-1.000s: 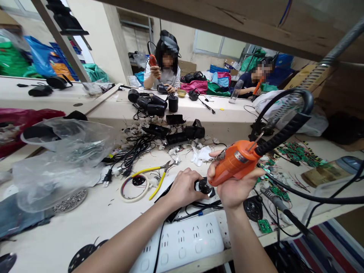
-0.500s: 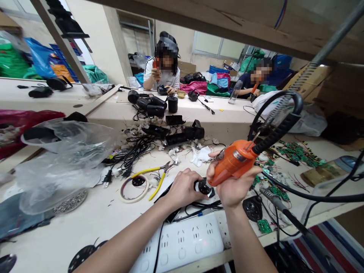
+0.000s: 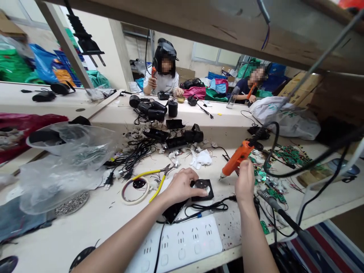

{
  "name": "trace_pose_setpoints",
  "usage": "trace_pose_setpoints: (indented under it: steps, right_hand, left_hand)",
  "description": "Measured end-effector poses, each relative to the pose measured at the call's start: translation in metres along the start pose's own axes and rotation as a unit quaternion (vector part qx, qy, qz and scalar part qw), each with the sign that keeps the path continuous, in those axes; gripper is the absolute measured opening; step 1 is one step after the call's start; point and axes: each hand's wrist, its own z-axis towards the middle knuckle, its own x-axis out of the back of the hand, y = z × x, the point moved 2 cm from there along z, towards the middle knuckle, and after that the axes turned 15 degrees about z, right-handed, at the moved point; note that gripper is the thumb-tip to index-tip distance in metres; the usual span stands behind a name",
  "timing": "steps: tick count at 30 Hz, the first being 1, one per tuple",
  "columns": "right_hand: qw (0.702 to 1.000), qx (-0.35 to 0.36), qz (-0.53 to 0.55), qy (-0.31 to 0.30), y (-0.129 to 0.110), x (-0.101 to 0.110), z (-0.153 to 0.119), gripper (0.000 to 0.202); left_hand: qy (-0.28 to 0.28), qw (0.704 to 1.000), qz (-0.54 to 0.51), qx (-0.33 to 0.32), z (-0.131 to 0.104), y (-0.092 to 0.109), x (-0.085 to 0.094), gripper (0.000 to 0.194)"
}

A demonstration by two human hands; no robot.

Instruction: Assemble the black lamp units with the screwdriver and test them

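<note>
My left hand (image 3: 182, 185) pinches a round dark part (image 3: 201, 184) with white around its lower edge, thumb in front and fingers behind. That part rests on a black rectangular piece (image 3: 211, 194) on the bench. An orange electric screwdriver (image 3: 237, 159) hangs tilted above the bench, its tip down to the left. Close against the screwdriver's right side is my right hand (image 3: 245, 180), fingers extended upward and not wrapped round the handle. A black casing (image 3: 174, 212) lies partly under my left forearm, beside a coiled black cable (image 3: 209, 206).
Yellow-handled cutters (image 3: 160, 184) and a tape roll (image 3: 125, 193) lie to the left. A white power strip (image 3: 182, 242) sits at the front. Green circuit boards (image 3: 295, 155) and a soldering iron (image 3: 274, 203) are right. Two people (image 3: 162, 79) (image 3: 251, 85) work across the bench.
The screwdriver has moved off the round part, right and away from my left hand. My right hand has let go of its handle. My left hand remains at the part.
</note>
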Motion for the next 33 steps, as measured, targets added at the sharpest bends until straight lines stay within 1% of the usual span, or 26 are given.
trace_pose_setpoints:
  steps: [1,2,3,4,5,6,7,8,9,11,13,15,17,19,21,23,25,28,30,32,33]
  right_hand:
    - [0.999,0.023,-0.044,0.016,-0.002,0.005,-0.008,0.041]
    - [0.995,0.054,-0.076,0.015,-0.006,0.008,-0.019,0.033]
    - [0.991,0.089,-0.097,-0.016,-0.01,0.008,-0.03,0.024]
    - [0.983,0.126,-0.106,-0.08,-0.013,0.006,-0.043,0.015]
    - [0.97,0.154,-0.105,-0.156,-0.016,0.001,-0.055,0.01]
    - [0.954,0.173,-0.101,-0.224,-0.016,-0.003,-0.066,0.011]
    - [0.941,0.182,-0.095,-0.27,-0.016,-0.008,-0.075,0.014]
    - [0.934,0.186,-0.09,-0.293,-0.015,-0.012,-0.081,0.016]
    - [0.931,0.19,-0.088,-0.3,-0.014,-0.015,-0.084,0.016]
    - [0.929,0.204,-0.088,-0.296,-0.012,-0.019,-0.085,0.015]
    - [0.926,0.221,-0.082,-0.294,-0.012,-0.022,-0.083,0.015]
    - [0.927,0.226,-0.075,-0.289,-0.012,-0.022,-0.081,0.015]
    - [0.933,0.215,-0.075,-0.278,-0.012,-0.021,-0.08,0.014]
    - [0.939,0.204,-0.079,-0.265,-0.012,-0.019,-0.08,0.014]
    - [0.943,0.203,-0.074,-0.253,-0.012,-0.018,-0.082,0.014]
    - [0.948,0.199,-0.054,-0.241,-0.013,-0.018,-0.084,0.015]
    - [0.956,0.185,-0.027,-0.224,-0.014,-0.019,-0.087,0.016]
    - [0.97,0.144,0.007,-0.197,-0.013,-0.02,-0.091,0.013]
    - [0.979,0.097,0.027,-0.178,-0.01,-0.019,-0.094,0.007]
    - [0.987,0.021,0.061,-0.146,-0.006,-0.017,-0.097,0.003]
    - [0.988,-0.029,0.088,-0.126,-0.004,-0.016,-0.098,0.005]
  left_hand:
    - [0.001,1.0,-0.015,0.013,0.0,-0.003,0.003,0.042]
    - [0.0,0.999,-0.027,0.024,0.001,-0.005,0.005,0.042]
    - [-0.001,0.999,-0.036,0.029,0.001,-0.007,0.007,0.043]
    - [-0.002,0.999,-0.041,0.03,0.001,-0.008,0.009,0.044]
    - [-0.003,0.999,-0.045,0.029,0.001,-0.009,0.009,0.044]
    - [-0.002,0.999,-0.047,0.027,0.0,-0.01,0.009,0.044]
    - [0.0,0.999,-0.048,0.024,-0.001,-0.01,0.009,0.045]
    - [0.0,0.999,-0.049,0.021,-0.002,-0.011,0.009,0.045]
    - [-0.001,0.999,-0.05,0.018,-0.003,-0.011,0.008,0.044]
    - [-0.004,0.998,-0.055,0.01,-0.007,-0.012,0.008,0.042]
    - [-0.004,0.998,-0.062,0.001,-0.011,-0.013,0.012,0.038]
    - [0.009,0.998,-0.062,0.0,-0.017,-0.015,0.02,0.034]
    - [0.035,0.998,-0.045,0.017,-0.026,-0.02,0.031,0.036]
    - [0.072,0.996,-0.011,0.049,-0.04,-0.027,0.042,0.04]
    - [0.095,0.992,0.018,0.079,-0.058,-0.034,0.047,0.039]
    - [0.101,0.99,0.023,0.098,-0.077,-0.04,0.047,0.036]
    - [0.102,0.988,0.011,0.119,-0.095,-0.043,0.043,0.038]
    - [0.099,0.982,-0.012,0.159,-0.114,-0.043,0.032,0.049]
    - [0.087,0.981,-0.024,0.174,-0.119,-0.042,0.025,0.056]
    - [0.073,0.98,-0.031,0.182,-0.118,-0.041,0.02,0.059]
    - [0.066,0.98,-0.034,0.185,-0.117,-0.041,0.019,0.059]
